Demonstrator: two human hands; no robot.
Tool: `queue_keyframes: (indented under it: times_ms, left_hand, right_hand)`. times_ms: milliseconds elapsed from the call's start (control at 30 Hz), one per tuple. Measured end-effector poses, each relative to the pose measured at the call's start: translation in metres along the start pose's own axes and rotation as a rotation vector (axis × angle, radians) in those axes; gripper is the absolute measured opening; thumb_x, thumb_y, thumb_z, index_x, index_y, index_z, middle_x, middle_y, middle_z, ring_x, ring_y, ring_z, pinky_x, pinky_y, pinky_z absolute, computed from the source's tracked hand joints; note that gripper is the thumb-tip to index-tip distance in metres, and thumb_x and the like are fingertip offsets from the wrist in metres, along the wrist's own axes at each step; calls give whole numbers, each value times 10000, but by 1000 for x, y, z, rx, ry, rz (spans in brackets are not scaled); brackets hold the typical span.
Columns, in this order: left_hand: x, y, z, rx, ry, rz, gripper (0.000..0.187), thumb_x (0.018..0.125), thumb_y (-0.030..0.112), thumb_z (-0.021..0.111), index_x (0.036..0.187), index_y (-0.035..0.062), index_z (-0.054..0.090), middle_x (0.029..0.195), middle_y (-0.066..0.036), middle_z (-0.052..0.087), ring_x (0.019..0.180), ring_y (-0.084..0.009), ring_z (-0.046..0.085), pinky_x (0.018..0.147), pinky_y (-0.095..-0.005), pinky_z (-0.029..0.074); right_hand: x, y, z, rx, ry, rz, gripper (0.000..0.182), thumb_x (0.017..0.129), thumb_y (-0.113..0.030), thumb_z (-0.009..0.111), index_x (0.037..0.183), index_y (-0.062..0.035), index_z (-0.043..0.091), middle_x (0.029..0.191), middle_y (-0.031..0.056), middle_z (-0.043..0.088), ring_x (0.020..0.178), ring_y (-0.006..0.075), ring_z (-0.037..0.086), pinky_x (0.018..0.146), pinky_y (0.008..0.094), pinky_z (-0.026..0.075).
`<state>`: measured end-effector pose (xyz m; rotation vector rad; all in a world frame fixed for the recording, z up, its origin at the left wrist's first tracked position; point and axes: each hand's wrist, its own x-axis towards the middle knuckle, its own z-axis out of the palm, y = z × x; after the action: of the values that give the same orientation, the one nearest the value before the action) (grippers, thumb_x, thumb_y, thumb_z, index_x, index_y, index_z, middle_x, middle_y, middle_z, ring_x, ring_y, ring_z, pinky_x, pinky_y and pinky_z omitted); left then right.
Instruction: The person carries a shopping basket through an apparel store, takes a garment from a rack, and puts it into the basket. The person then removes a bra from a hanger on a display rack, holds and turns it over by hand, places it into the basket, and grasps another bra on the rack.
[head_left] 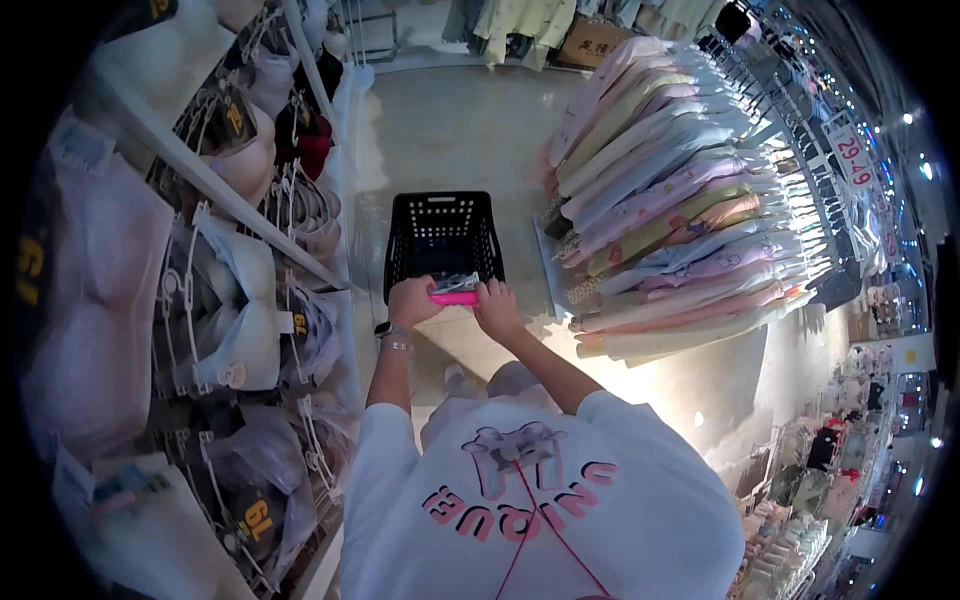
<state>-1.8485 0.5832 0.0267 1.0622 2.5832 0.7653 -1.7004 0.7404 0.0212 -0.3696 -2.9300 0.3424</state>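
My left hand [410, 301] and my right hand [495, 306] both grip a flat pink object [454, 297], held level between them. A clear plastic wrapped item lies on top of it, too small to make out. Both hands hover over the near rim of a black plastic basket [442, 235] that stands on the shop floor. The basket looks nearly bare inside. A watch and a bracelet sit on my left wrist [392, 337]. My white shirt with pink lettering fills the bottom of the view.
A rack of bras on hangers [230, 300] lines the left side with yellow price tags. A rail of pastel garments [670, 210] hangs close on the right, with a 29 price sign [853, 160]. A pale tiled aisle [450, 130] runs ahead.
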Motion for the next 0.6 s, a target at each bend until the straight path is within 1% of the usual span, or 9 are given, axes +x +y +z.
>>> queue_keyframes:
  times_ms: [133, 233, 333, 433, 533, 600]
  left_hand:
    - [37, -10, -6, -1, -35, 39, 368, 542, 355, 768, 823, 135, 678, 755, -113, 676, 741, -295, 661, 669, -402, 530]
    - [65, -16, -16, 2, -22, 40, 354, 546, 340, 771, 819, 134, 679, 755, -111, 678, 739, -293, 661, 669, -400, 529]
    - [92, -13, -25, 5, -27, 35, 334, 559, 328, 779, 810, 132, 678, 744, -105, 677, 731, -292, 660, 658, -394, 526]
    - [128, -3, -28, 8, -25, 23, 335, 566, 340, 793, 799, 129, 678, 731, -99, 675, 714, -294, 657, 635, -390, 522]
    - [169, -8, -26, 0, -25, 14, 356, 562, 363, 809, 796, 128, 680, 723, -94, 673, 698, -294, 655, 609, -387, 519]
    - [197, -11, -21, -5, -33, 10, 363, 563, 372, 814, 794, 126, 681, 715, -90, 672, 684, -291, 655, 599, -386, 516]
  right_hand:
    - [28, 10, -2, 19, -22, -16, 458, 758, -187, 677, 1160, -52, 502, 1020, 145, 509, 980, 308, 524, 779, 429, 456]
    - [55, 11, -2, -6, -63, 23, 469, 751, -203, 683, 1157, -49, 505, 1021, 148, 508, 989, 308, 523, 794, 423, 452]
    - [85, 20, -3, 41, -76, 65, 459, 751, -208, 675, 1146, -43, 509, 1015, 153, 508, 1004, 314, 515, 815, 427, 440]
    - [113, 40, 0, 38, -8, 39, 469, 739, -216, 673, 1146, -40, 518, 1021, 158, 514, 1011, 321, 510, 835, 435, 428]
    - [151, 60, 2, 65, 32, 52, 477, 725, -189, 663, 1157, -41, 523, 1035, 160, 520, 1009, 327, 510, 843, 439, 422]
    - [175, 78, 0, 68, 60, 23, 477, 720, -171, 652, 1161, -42, 524, 1043, 162, 523, 1009, 328, 510, 846, 436, 421]
